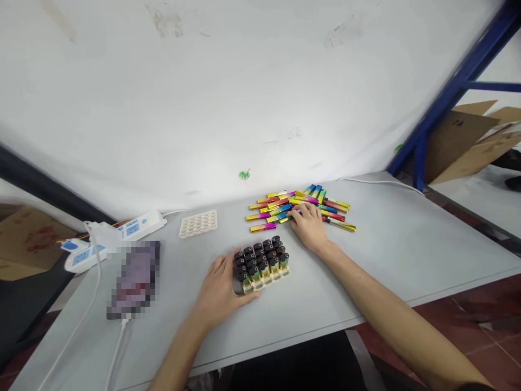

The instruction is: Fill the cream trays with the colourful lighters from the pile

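Note:
My left hand (218,290) grips the left side of a white tray with oval holes (266,282), thumb along the front edge and fingers behind. Rows of short black-capped tubes (264,267) with shiny yellow-green bodies stand upright in that tray; the front row of holes shows bare. Farther back, my right hand (308,224) rests at the near side of a loose pile of shiny, flat rainbow-coloured tubes (280,206). Its fingers are curled down and closed on one of these tubes, which is mostly hidden under the fingertips.
A second white tray with oval holes (198,223) lies back left. Farther left are a white power strip (142,225) with cables and a blurred phone-like device (136,277) on a white cable. A wall rises behind the table; a blue metal frame (421,157) and cardboard boxes (459,141) stand right.

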A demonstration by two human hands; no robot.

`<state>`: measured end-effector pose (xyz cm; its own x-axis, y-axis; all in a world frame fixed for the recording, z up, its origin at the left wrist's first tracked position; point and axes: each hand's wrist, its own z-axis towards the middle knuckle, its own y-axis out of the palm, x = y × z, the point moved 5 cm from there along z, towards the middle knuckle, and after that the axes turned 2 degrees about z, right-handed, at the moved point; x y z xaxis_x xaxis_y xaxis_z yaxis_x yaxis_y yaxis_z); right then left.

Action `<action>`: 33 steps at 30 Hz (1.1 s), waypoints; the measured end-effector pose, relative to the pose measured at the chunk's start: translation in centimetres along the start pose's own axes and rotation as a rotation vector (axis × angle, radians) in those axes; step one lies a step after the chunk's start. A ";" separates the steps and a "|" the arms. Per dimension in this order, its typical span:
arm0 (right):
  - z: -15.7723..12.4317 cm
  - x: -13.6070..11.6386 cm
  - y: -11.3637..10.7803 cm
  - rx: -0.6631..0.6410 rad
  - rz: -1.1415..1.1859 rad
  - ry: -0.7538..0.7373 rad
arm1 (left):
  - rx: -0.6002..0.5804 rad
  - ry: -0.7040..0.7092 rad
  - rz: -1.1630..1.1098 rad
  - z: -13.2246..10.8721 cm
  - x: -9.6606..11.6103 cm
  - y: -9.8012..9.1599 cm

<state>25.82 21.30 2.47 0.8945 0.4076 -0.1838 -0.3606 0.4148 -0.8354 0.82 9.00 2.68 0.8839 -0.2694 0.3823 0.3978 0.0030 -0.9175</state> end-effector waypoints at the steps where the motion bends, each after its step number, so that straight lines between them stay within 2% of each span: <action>1: 0.0 0.0 -0.3 0.014 0.039 0.002 | -0.001 0.013 -0.003 0.7 -0.1 0.0; 6: -0.4 -0.6 -1.5 0.080 0.475 0.139 | 0.054 0.014 0.013 2.6 -0.8 0.5; 11: -1.1 -0.5 -1.4 0.091 1.005 0.478 | 0.082 0.003 0.005 2.4 -1.2 1.1; 13: -1.2 -0.4 -1.3 0.068 1.136 0.575 | 0.071 0.002 -0.004 2.4 -1.3 1.0; 18: -1.0 -0.2 -1.4 0.119 1.287 0.602 | 0.042 -0.004 -0.016 2.4 -1.5 0.8; 21: -1.2 -0.5 -0.8 0.066 1.429 0.668 | 0.035 0.016 -0.037 2.4 -1.4 0.8; 25: -1.4 -0.9 -0.6 -0.022 1.462 0.716 | 0.052 0.031 -0.055 2.2 -1.5 0.9; 29: -1.6 -0.7 -0.2 -0.085 1.521 0.806 | 0.092 -0.009 -0.041 2.1 -1.9 0.9; 33: -1.8 -0.5 0.6 -0.142 1.611 0.881 | 0.082 -0.043 -0.038 2.1 -1.9 0.9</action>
<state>25.67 19.91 1.10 -0.3755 -0.2206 -0.9002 -0.9243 0.0180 0.3812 0.03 11.55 1.37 0.8770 -0.2293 0.4222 0.4481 0.0729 -0.8910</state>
